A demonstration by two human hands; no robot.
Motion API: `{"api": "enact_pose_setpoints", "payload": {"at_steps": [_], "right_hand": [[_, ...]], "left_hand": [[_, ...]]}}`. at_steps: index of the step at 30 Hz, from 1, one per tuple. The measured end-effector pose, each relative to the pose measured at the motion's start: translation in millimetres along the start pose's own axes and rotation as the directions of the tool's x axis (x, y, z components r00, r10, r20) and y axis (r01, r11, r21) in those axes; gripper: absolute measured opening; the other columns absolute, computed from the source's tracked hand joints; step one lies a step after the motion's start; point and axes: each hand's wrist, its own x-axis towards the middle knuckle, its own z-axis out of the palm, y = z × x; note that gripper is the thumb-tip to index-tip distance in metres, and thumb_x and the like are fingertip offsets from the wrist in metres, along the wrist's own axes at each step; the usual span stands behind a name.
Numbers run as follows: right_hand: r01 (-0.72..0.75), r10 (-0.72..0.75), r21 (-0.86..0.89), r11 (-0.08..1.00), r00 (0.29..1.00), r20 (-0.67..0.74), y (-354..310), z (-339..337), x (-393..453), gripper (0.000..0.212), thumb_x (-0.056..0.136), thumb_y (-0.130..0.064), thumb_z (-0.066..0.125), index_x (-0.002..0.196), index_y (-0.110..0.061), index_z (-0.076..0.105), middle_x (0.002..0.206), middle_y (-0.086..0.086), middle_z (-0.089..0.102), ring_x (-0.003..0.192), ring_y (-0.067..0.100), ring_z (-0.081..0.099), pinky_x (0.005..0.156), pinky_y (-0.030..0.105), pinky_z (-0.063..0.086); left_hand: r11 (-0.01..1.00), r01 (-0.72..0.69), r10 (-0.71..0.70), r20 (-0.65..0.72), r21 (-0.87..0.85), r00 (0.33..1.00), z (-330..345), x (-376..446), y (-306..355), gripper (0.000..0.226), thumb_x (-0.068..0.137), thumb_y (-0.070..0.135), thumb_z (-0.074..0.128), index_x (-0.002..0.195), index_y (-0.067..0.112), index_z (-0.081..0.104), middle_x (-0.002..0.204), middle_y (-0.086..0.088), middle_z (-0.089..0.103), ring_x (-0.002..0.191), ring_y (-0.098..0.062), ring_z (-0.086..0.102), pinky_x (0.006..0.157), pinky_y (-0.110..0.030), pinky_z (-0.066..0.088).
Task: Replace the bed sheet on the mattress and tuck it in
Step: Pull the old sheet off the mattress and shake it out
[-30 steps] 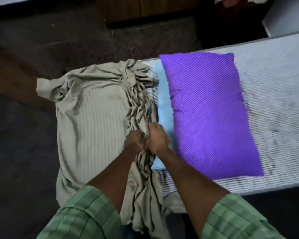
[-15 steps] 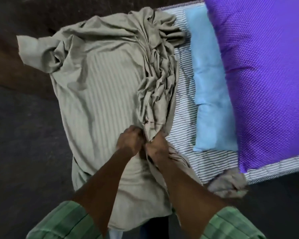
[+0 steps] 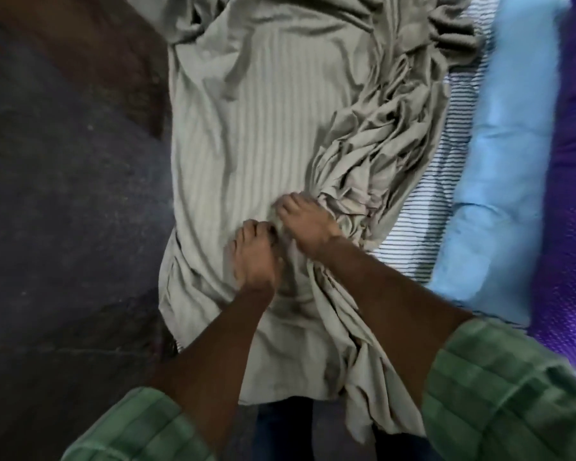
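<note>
Both hands grasp the grey-beige bed sheet (image 3: 246, 134) at one spot: left hand (image 3: 255, 252) has its fingers curled into the cloth, right hand (image 3: 308, 227) just beyond it and to its right is clenched on the near end of the gathered bundle (image 3: 383, 134); the two grips nearly touch. From that grip the bunched folds run away from the person and slightly rightward in one long ridge, so the bundle's long axis points up the frame. Left of the ridge the sheet already lies spread fairly flat, faint stripes showing, with its near edge hanging off the bed toward the person. Right of the ridge is the bare striped mattress (image 3: 433, 207), then a light blue pillow (image 3: 499, 181) and a purple pillow (image 3: 566, 227) beside it. The uncovered part lies to the right of the grip, so the right hand is nearer; likely next step is dragging the bunch that way, and the pillows sit in its path. Dark floor (image 3: 64, 211) at left. Green checked sleeves (image 3: 512, 394) low in frame. Frame is blurred at the edges.
</note>
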Motion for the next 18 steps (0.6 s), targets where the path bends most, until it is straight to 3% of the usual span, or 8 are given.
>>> {"api": "enact_pose_setpoints", "payload": {"at_steps": [5, 8, 10, 13, 15, 18], "right_hand": [[0.106, -0.119, 0.064, 0.992, 0.955, 0.272, 26, -29, -2, 0.049, 0.090, -0.025, 0.061, 0.138, -0.024, 0.051, 0.129, 0.005, 0.063, 0.123, 0.031, 0.057, 0.106, 0.045, 0.034], [0.124, -0.172, 0.158, 0.980, 0.925, 0.340, 43, -27, -24, 0.059, 0.089, -0.028, 0.062, 0.145, -0.031, 0.043, 0.131, 0.004, 0.065, 0.120, 0.029, 0.062, 0.098, 0.040, 0.044], [0.143, -0.200, 0.184, 0.972, 0.918, 0.343, 65, -17, -40, 0.062, 0.086, -0.028, 0.066, 0.144, -0.032, 0.045, 0.132, 0.005, 0.063, 0.120, 0.031, 0.061, 0.095, 0.039, 0.047], [0.203, -0.257, 0.203, 0.958, 0.922, 0.289, 88, -7, -62, 0.065, 0.085, -0.032, 0.069, 0.145, -0.030, 0.047, 0.130, 0.010, 0.060, 0.115, 0.036, 0.062, 0.093, 0.041, 0.048], [0.260, -0.287, 0.157, 0.953, 0.938, 0.192, 92, -5, -71, 0.066, 0.084, -0.028, 0.069, 0.146, -0.030, 0.046, 0.130, 0.011, 0.054, 0.111, 0.038, 0.061, 0.091, 0.044, 0.047], [0.341, -0.343, 0.034, 0.939, 0.938, 0.060, 90, -8, -80, 0.079, 0.077, -0.029, 0.076, 0.148, -0.032, 0.042, 0.158, 0.008, 0.032, 0.131, 0.038, 0.046, 0.100, 0.049, 0.045]], "left_hand": [[0.990, 0.046, -0.056, -0.071, -0.130, 0.996, 24, -36, 7, 0.039, 0.082, 0.038, 0.067, 0.118, 0.023, 0.059, 0.118, -0.005, 0.057, 0.112, -0.027, 0.053, 0.101, -0.041, 0.044], [0.986, 0.042, -0.054, -0.077, -0.158, 0.996, 37, -40, 14, 0.034, 0.080, 0.032, 0.077, 0.110, 0.020, 0.065, 0.111, -0.005, 0.064, 0.109, -0.028, 0.057, 0.099, -0.039, 0.046], [0.987, 0.089, -0.100, -0.076, -0.137, 0.992, 45, -37, 20, 0.020, 0.081, 0.029, 0.078, 0.097, 0.019, 0.071, 0.102, -0.003, 0.067, 0.102, -0.027, 0.062, 0.092, -0.037, 0.048], [0.948, 0.257, -0.279, -0.100, -0.190, 0.955, 50, -39, 41, 0.007, 0.085, 0.029, 0.073, 0.084, 0.022, 0.071, 0.091, 0.000, 0.067, 0.093, -0.025, 0.063, 0.081, -0.037, 0.048], [0.929, 0.243, -0.299, -0.178, -0.279, 0.938, 54, -49, 65, 0.007, 0.086, 0.028, 0.068, 0.081, 0.023, 0.067, 0.085, 0.000, 0.066, 0.086, -0.027, 0.062, 0.077, -0.038, 0.045], [0.845, 0.189, -0.353, -0.256, -0.500, 0.900, 67, -69, 114, 0.013, 0.097, 0.027, 0.049, 0.095, 0.020, 0.060, 0.086, -0.005, 0.066, 0.081, -0.030, 0.059, 0.072, -0.042, 0.042]]}}
